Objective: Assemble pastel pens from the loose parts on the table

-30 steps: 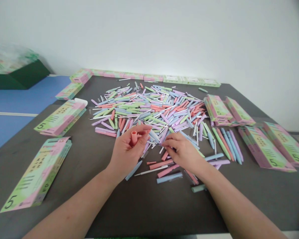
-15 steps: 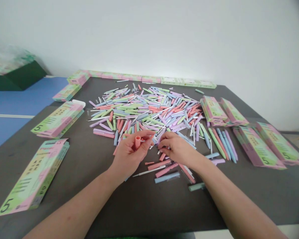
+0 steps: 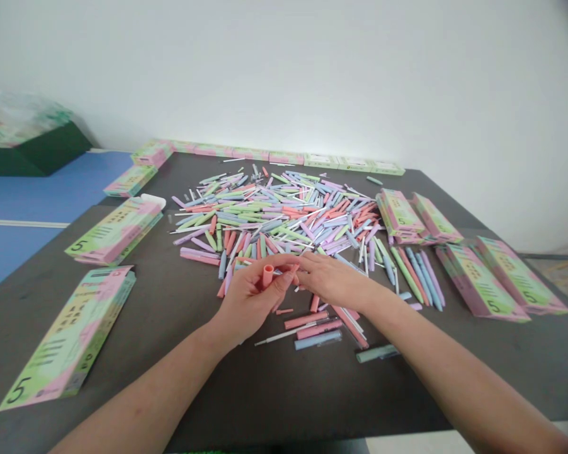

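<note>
Coral tube (image 3: 267, 275) upright in left hand (image 3: 248, 296), fingers curled round it. Right hand (image 3: 329, 277), closer than half a second ago, now meets left fingertips; both hands probably working together. Right fingers stretched, close together; cannot tell whether pinching anything. Surface and room, left to right: green box (image 3: 52, 151) on blue table (image 3: 28, 195); dark table (image 3: 265, 403), heaped pen parts (image 3: 274, 208); pale wall (image 3: 284, 69) behind; cartons (image 3: 485, 284) right.
</note>
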`<state>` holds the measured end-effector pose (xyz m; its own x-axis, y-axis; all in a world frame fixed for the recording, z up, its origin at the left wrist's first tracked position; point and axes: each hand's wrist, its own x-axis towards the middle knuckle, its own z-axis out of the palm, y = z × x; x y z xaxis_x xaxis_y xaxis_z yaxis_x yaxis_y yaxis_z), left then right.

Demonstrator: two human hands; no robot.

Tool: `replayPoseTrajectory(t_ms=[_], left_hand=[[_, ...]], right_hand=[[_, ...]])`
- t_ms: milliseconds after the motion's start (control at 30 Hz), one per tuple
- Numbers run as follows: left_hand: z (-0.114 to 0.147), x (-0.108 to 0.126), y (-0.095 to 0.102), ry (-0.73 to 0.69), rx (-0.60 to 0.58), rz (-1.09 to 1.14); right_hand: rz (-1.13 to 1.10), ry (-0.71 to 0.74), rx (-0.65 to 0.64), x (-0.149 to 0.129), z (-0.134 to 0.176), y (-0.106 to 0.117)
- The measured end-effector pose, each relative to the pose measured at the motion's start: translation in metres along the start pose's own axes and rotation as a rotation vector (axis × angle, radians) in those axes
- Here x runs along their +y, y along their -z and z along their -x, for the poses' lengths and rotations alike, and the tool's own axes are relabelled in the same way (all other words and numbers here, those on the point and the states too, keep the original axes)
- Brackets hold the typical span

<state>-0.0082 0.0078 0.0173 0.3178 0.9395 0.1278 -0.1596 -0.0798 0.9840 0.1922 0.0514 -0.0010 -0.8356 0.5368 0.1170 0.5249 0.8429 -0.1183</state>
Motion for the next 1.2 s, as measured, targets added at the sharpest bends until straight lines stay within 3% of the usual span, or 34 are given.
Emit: replayPoseTrajectory(t_ms=[100, 167, 367, 433, 500, 600, 833, 1067, 1200], left_hand=[[-0.001, 0.000, 0.000, 0.011, 0.002, 0.017], [-0.002, -0.001, 0.000, 0.015, 0.004, 0.035], [-0.001, -0.003, 0.001, 0.026, 0.003, 0.048], [-0.001, -0.004, 0.002, 0.020, 0.003, 0.032], [0.000, -0.005, 0.002, 0.013, 0.012, -0.012], [0.002, -0.005, 0.001, 0.002, 0.006, -0.101], [0.003, -0.003, 0.000, -0.120, -0.029, -0.355], [0.004, -0.009, -0.001, -0.133, 0.012, -0.412], [0.003, -0.007, 0.000, -0.103, 0.068, -0.516]], right_hand=[[-0.065, -0.003, 0.043, -0.002, 0.001, 0.002], [-0.237, -0.071, 0.148, -0.005, 0.001, 0.006], [-1.118, -0.419, 0.720, -0.023, -0.003, 0.025], [-1.367, -0.496, 0.828, -0.032, -0.005, 0.030], [-1.533, -0.568, 0.819, -0.041, -0.005, 0.032], [-1.627, -0.633, 0.696, -0.055, -0.002, 0.029], [-1.280, -0.655, 0.649, -0.066, -0.001, 0.019], [-1.204, -0.725, 0.563, -0.064, 0.000, 0.022], [-1.330, -0.729, 0.545, -0.061, 0.002, 0.016]])
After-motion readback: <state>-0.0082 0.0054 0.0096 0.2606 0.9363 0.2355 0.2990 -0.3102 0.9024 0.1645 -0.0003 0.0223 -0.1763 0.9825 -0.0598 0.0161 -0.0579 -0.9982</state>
